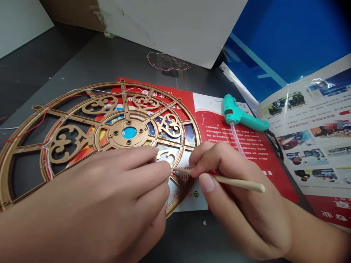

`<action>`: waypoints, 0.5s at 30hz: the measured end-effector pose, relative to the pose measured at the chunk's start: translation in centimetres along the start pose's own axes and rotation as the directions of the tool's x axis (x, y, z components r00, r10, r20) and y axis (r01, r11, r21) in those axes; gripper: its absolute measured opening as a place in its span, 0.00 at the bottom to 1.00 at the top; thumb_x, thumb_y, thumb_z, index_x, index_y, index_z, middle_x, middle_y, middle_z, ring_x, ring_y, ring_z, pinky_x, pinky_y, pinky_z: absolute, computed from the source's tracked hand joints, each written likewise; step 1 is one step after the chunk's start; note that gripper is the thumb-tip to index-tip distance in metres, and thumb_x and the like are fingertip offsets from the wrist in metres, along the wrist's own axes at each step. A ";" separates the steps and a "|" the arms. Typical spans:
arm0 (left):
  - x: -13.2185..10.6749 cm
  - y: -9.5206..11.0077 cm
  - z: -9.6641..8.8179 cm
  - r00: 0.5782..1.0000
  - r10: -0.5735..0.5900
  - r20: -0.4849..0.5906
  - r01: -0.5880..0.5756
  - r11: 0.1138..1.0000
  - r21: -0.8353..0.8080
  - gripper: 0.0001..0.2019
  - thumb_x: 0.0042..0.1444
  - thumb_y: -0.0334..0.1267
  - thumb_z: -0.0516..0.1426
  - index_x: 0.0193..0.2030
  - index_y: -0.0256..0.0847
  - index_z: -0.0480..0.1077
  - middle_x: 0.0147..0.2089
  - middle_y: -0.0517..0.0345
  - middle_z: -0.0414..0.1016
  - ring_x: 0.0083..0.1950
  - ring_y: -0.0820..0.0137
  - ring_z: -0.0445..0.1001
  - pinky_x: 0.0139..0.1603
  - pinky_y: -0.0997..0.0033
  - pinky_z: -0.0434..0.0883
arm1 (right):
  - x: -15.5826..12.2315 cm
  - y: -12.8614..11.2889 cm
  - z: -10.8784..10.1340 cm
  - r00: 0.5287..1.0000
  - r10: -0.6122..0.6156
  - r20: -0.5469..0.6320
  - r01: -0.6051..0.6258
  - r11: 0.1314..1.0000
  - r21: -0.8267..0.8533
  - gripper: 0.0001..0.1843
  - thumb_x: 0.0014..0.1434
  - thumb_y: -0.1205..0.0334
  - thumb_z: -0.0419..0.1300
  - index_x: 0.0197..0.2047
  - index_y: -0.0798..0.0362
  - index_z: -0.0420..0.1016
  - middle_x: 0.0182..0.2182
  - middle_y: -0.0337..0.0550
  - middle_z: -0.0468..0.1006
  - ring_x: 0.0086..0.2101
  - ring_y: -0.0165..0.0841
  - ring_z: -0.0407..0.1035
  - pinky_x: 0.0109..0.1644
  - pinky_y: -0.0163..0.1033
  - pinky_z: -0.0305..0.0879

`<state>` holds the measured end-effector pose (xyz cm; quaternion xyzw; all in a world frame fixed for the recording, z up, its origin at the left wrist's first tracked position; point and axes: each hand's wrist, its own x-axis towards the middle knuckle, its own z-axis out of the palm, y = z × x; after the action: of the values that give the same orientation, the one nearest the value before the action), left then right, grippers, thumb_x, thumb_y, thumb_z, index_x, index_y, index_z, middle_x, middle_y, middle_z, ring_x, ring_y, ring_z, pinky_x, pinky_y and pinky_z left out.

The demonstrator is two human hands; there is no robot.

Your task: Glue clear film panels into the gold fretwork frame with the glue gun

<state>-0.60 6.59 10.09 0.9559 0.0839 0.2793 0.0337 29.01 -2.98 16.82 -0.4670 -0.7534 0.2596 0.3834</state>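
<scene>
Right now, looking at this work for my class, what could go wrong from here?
The pale stick in the right hand has its tip close to the left hand; a slip might poke it.
The red wire running off past the gold wheel at picture left could snag and pull loose.
The clear glue stick in the glue gun ends close by the right hand; a bump might shift the gun.

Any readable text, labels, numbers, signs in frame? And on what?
"专业": right page, lower red band, upside down.
"代码": left sheet, white part, red print; neighbouring characters unsure.
Left sheet's large white heading: partly hidden, not surely readable.
Small print on both, and round green emblem: too small or blurred.
Gold wheel, glue gun: none readable.
</scene>
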 end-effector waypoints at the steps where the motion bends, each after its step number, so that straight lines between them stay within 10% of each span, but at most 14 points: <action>1: 0.9 0.0 -0.2 1.000 -0.001 -0.003 0.001 1.000 0.015 0.07 0.76 0.44 0.68 0.57 0.56 0.88 0.62 0.62 0.91 0.66 0.58 0.89 0.63 0.51 0.91 | 0.1 0.0 0.0 1.000 -0.003 -0.001 0.003 1.000 -0.007 0.17 0.85 0.68 0.66 0.48 0.41 0.63 0.40 0.38 0.83 0.36 0.35 0.80 0.39 0.42 0.80; 5: 2.9 0.3 -0.6 0.999 0.032 -0.007 -0.032 0.999 0.021 0.04 0.77 0.40 0.65 0.49 0.53 0.83 0.56 0.63 0.92 0.57 0.59 0.88 0.41 0.46 0.78 | 0.3 -0.1 -0.1 1.000 -0.017 -0.002 0.017 0.999 -0.041 0.17 0.84 0.69 0.65 0.47 0.41 0.62 0.40 0.40 0.84 0.35 0.35 0.81 0.38 0.42 0.80; 15: 3.7 0.5 -0.6 0.999 0.032 0.008 -0.032 0.999 -0.002 0.07 0.78 0.38 0.63 0.45 0.52 0.79 0.52 0.62 0.91 0.53 0.60 0.87 0.39 0.44 0.74 | 0.4 0.1 -0.3 0.999 -0.029 -0.025 0.027 0.995 -0.094 0.14 0.84 0.70 0.61 0.48 0.42 0.64 0.40 0.43 0.82 0.36 0.35 0.79 0.39 0.42 0.79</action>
<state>2.20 6.77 12.58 0.9582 0.0681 0.2763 0.0305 29.25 -2.55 17.05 -0.4774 -0.7660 0.2123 0.3746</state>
